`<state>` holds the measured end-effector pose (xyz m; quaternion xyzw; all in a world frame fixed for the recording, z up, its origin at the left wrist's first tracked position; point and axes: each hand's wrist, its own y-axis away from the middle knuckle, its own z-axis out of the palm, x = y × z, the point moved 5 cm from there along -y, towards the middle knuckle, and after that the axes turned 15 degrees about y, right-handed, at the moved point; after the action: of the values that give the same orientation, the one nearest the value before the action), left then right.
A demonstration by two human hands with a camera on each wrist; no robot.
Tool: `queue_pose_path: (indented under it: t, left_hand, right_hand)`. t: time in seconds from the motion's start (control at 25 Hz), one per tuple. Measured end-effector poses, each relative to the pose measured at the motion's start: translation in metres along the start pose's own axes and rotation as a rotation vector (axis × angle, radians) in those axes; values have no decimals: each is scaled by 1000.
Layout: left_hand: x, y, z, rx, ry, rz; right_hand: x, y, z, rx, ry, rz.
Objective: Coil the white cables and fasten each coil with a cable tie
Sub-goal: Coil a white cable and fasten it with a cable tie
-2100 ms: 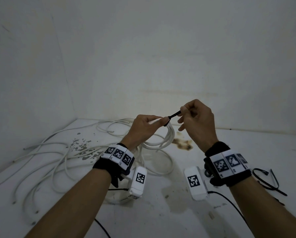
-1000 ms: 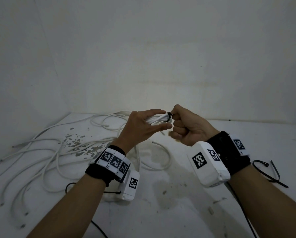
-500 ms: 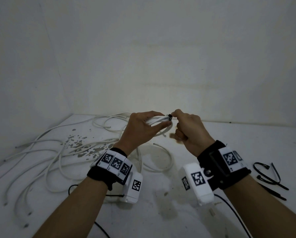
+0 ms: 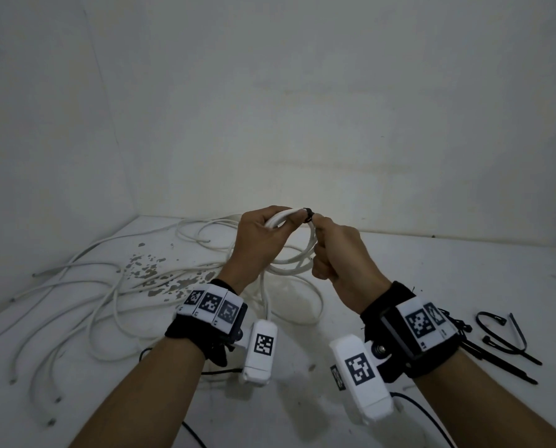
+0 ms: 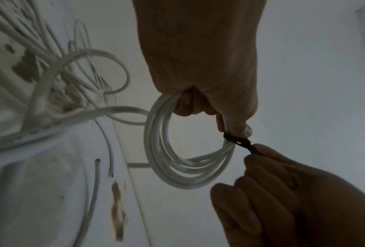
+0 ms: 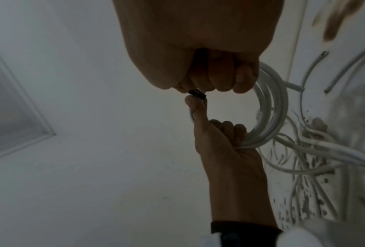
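Observation:
My left hand grips a small coil of white cable held in the air above the table; the coil hangs below my fingers. A black cable tie is cinched round the coil next to my left thumb. My right hand is curled into a fist and pinches the tie's tail just right of the tie head. In the right wrist view the tie head sits between my right fingers and the left thumb, and the coil curves off to the right.
Loose white cables sprawl over the left half of the white table, which has flaked paint patches. Several spare black cable ties lie at the right, beside my right wrist. Walls close the table at the back and left.
The tie stuck out loose between my hands at first; now it is drawn tight round the coil. My right hand has pulled the tail in a fist and keeps pinching it close to the head.

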<state>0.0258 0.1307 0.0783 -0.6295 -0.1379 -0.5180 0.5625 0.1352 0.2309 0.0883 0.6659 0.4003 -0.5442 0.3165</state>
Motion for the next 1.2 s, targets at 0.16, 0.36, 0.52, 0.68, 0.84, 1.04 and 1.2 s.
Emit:
queue_pose_path:
  t: [0.16, 0.36, 0.52, 0.68, 0.84, 1.04, 1.2]
  left_hand:
    - [4, 1, 1, -32, 9, -27]
    - [16, -7, -2, -78, -79, -75]
    - [19, -6, 6, -96, -147, -103]
    - [16, -9, 4, -65, -143, -21]
    - [19, -7, 7, 36, -182, 31]
    - [14, -1, 9, 78, -182, 19]
    - [24, -4, 11, 85, -175, 96]
  right_hand:
    - [2, -2, -1, -71, 112, -14]
    - [-7, -6, -15, -223, 300, 24]
    - [-10, -18, -10, -299, 67, 166]
    - [-10, -24, -3, -342, -226, 261]
    - [-5, -29, -8, -29, 294, -36]
    - [6, -40, -13, -15, 216, 3]
    - [-3, -41, -13, 56, 259, -30]
